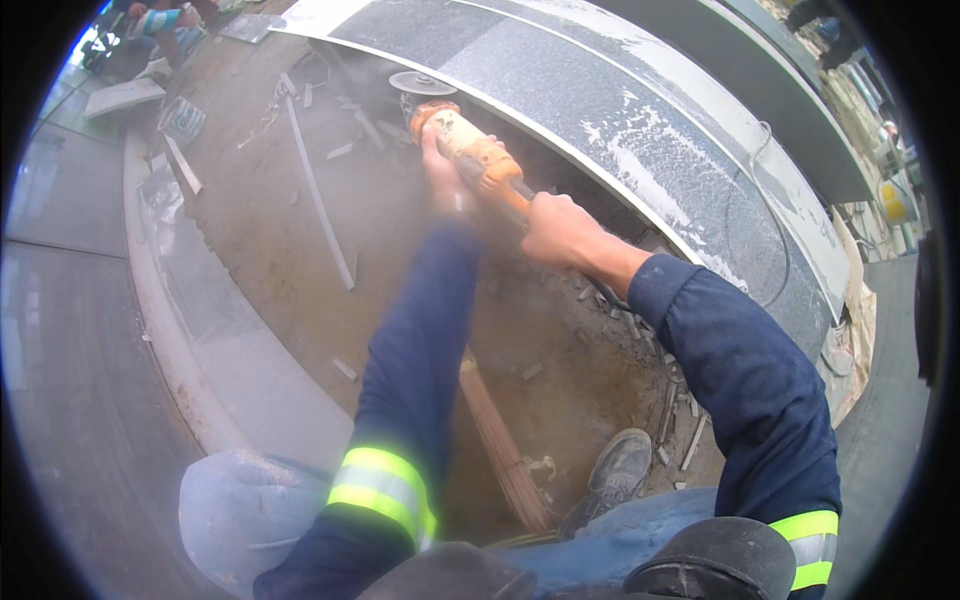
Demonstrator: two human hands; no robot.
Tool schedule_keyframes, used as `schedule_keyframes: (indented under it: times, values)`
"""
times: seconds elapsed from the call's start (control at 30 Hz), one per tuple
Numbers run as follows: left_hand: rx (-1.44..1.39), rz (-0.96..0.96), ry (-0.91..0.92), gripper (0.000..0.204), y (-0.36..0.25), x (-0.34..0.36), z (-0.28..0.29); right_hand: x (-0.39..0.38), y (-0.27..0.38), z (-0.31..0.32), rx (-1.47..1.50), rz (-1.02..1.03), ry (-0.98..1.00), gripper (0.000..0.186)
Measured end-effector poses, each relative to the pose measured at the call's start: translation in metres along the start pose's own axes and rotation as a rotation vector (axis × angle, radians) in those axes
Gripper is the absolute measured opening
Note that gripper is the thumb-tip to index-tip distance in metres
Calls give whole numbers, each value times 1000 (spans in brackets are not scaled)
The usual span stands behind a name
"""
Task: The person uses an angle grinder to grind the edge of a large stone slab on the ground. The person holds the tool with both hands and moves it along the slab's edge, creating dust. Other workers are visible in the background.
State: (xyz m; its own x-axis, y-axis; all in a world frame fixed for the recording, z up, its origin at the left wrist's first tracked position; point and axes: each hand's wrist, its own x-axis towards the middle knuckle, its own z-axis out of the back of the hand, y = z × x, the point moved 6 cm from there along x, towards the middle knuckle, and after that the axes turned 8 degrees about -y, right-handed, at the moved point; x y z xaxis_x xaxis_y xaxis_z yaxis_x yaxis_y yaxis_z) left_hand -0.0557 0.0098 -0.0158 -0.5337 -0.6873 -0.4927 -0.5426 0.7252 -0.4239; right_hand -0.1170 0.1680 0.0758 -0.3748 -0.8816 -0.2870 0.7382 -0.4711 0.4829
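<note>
grinder [462,138]: at the slab [560,120]'s near edge; disc [424,85] beside that edge, contact unclear. left hand [445,180]: wrapped round the grinder's front. right hand [563,232]: clamped on its rear. handling, as judged: firm two-handed hold, disc true to the edge, light even pressure. appearance: orange and cream body, scuffed; disc pale, thin, round.

We can read no words, numbers or signs. On the white round bucket with a yellow patch [898,199] at far right, and the pale container with greenish marks [182,121] at far left, any print is too small.
</note>
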Motion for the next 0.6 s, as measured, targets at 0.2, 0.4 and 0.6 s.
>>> schedule_keyframes:
  times: [0.2, 0.4, 0.6]
  values:
    - [-44, 39, 33, 93, -7, 7, 1, 7, 7, -2, -10, -52, 93, 38]
    - [-23, 6, -19, 92, -6, 5, 4, 7, 10, -4, -1, -10, -14, 32]
    - [10, 13, -25, 99, -4, 5, -1, 10, 4, -1, -24, -96, 109, 42]
